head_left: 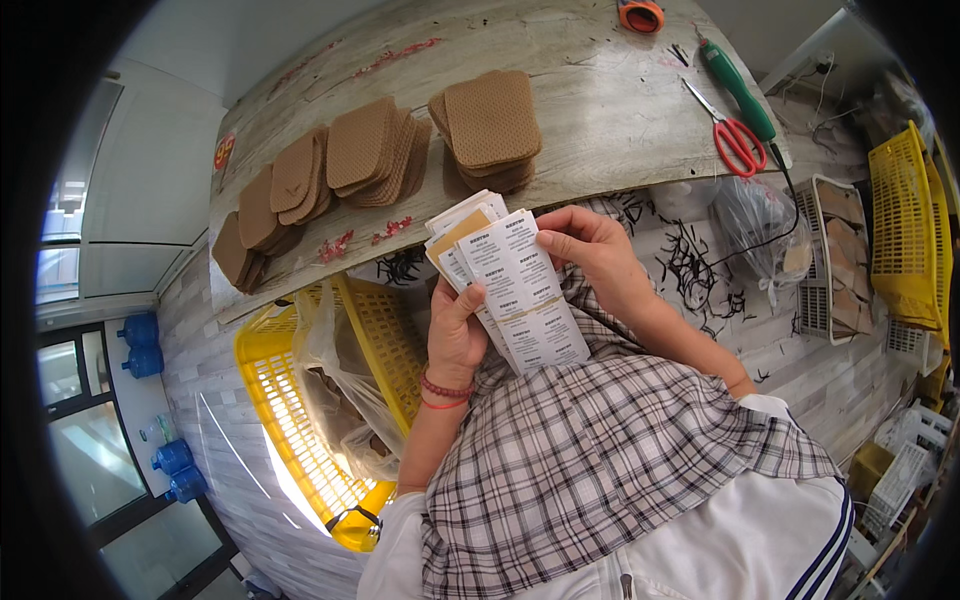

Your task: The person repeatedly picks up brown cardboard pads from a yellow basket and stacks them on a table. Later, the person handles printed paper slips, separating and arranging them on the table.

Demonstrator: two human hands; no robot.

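Observation:
A stack of white printed label sheets (pixel 520 290) is held over my lap, in front of the table's near edge. My left hand (pixel 458 325) grips the stack from its left side, thumb on top. At the upper right corner, my right hand (pixel 590 250) pinches the top sheet between thumb and fingers. A tan strip of paper or card (pixel 462 235) shows between the sheets on the left. Beyond the sheets, a pile of brown textured pads with rounded corners (pixel 492 120) lies on the table, the nearest pile to my hands.
More brown pad piles (pixel 365 145) run leftward along the wooden table (pixel 590 120). Red-handled scissors (pixel 738 145) and a green corded tool (pixel 738 88) lie at its right. A yellow basket (pixel 265 360) with a plastic bag stands left of my lap. Black scraps (pixel 690 265) litter the floor.

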